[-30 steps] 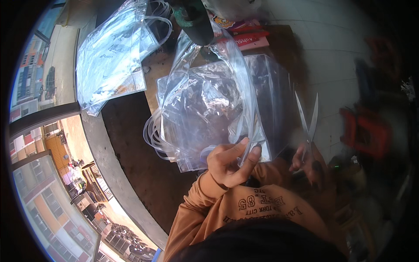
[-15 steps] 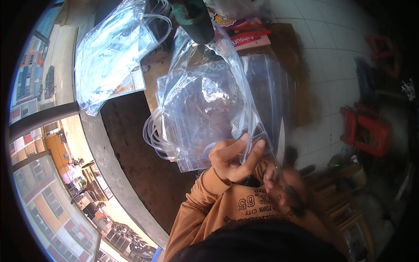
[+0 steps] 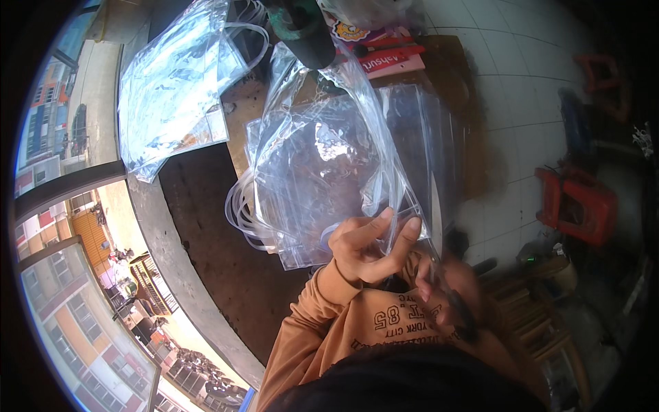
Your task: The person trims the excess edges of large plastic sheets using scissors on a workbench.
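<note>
A clear plastic bag [image 3: 329, 147] lies spread over a stack of similar clear sheets or bags in front of me. My left hand [image 3: 367, 250] pinches its near right edge between thumb and fingers. Close beside it on the right, my right hand [image 3: 439, 292] grips scissors [image 3: 436, 209] with dark handles. One long, bright blade points away from me, beside the bag's edge; the other is hard to make out. Looped clear tube handles [image 3: 240, 213] stick out on the left of the stack.
More clear plastic bags [image 3: 175, 89] lie at the far left by the window ledge [image 3: 185, 268]. A dark green cylinder [image 3: 302, 34] stands on the far end of the bag, near a red package [image 3: 391, 60]. Red plastic stools [image 3: 580, 206] stand on the tiled floor at right.
The scissors' bright blade has swung slightly left, nearer the bag's edge. My left thumb has shifted a little right; the bag's edge has moved slightly.
</note>
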Demonstrator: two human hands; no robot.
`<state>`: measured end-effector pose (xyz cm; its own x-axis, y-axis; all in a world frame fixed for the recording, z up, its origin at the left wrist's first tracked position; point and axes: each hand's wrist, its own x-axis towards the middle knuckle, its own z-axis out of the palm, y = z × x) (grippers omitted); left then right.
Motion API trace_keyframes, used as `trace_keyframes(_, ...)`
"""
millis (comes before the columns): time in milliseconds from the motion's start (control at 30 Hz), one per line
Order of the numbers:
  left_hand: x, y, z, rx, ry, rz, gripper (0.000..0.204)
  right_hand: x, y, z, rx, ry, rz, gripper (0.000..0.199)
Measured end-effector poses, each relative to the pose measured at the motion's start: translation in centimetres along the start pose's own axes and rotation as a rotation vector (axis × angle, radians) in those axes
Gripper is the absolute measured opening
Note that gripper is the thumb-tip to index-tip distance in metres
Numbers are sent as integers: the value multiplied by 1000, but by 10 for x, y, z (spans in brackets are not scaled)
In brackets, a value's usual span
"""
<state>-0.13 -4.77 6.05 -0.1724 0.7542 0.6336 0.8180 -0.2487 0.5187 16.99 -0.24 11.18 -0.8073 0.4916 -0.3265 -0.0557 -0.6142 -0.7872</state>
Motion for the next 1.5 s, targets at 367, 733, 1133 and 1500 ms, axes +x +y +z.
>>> trace_keyframes(367, 12, 4, -4, 30, 42, 59, 42, -2, -1, -2, 55, 40, 74, 68)
trace_keyframes(733, 11, 2, -6, 8, 37, 28, 41, -3, -10, 1, 43, 73, 100, 64)
trace_keyframes(1133, 4, 1, -5, -34, 56, -5, 48, -1, -13, 5, 61, 119, 151, 64)
trace_keyframes(1500, 2, 0, -6, -54, 70, -46, 54, -1, -8, 2, -34, 124, 145, 61)
